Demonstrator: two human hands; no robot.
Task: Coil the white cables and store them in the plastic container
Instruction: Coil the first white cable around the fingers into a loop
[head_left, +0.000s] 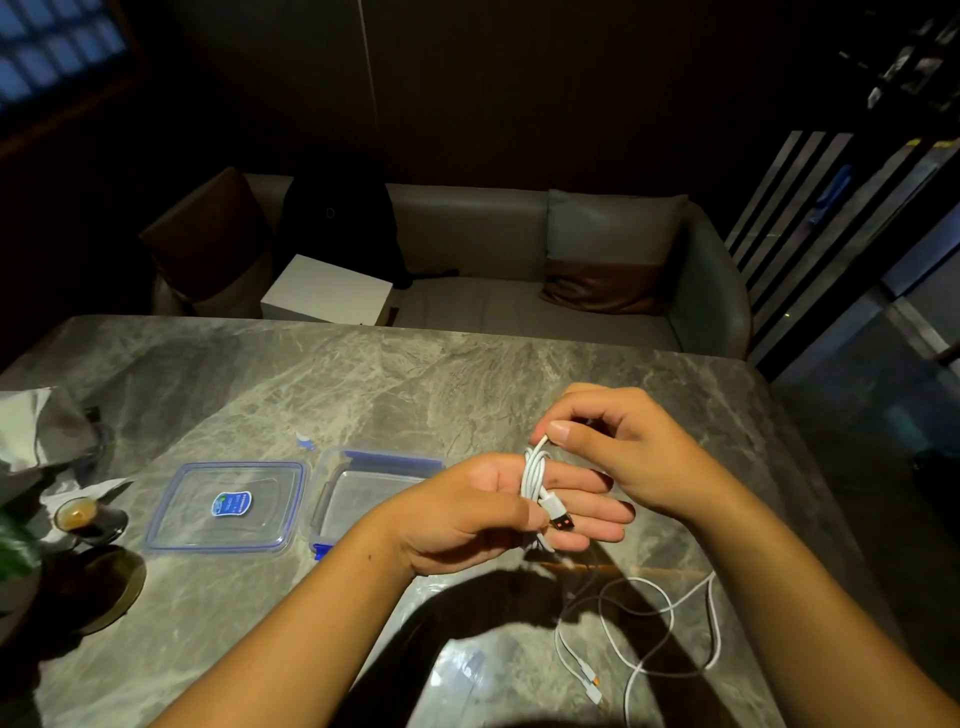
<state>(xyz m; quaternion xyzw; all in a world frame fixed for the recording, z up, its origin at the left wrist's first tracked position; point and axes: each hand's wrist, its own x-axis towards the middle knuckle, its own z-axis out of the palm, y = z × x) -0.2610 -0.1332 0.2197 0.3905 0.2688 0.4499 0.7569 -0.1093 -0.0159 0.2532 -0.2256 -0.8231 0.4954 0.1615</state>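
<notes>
White cable wound round left hand fingers, thumb clamping USB plug. Lid flat on desk, open plastic container just right of it. Right hand grip pinches coil top. Loose cables on desk, lower right.

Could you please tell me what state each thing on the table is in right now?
Left hand: fingers wrapped in cable coils.
Right hand: pinching the cable's top loop.
White cable: partly coiled, plug exposed.
Loose cable: uncoiled on table.
Plastic container: open, nothing visible inside.
Lid: off, lying flat beside container.
Cup: upright.
</notes>
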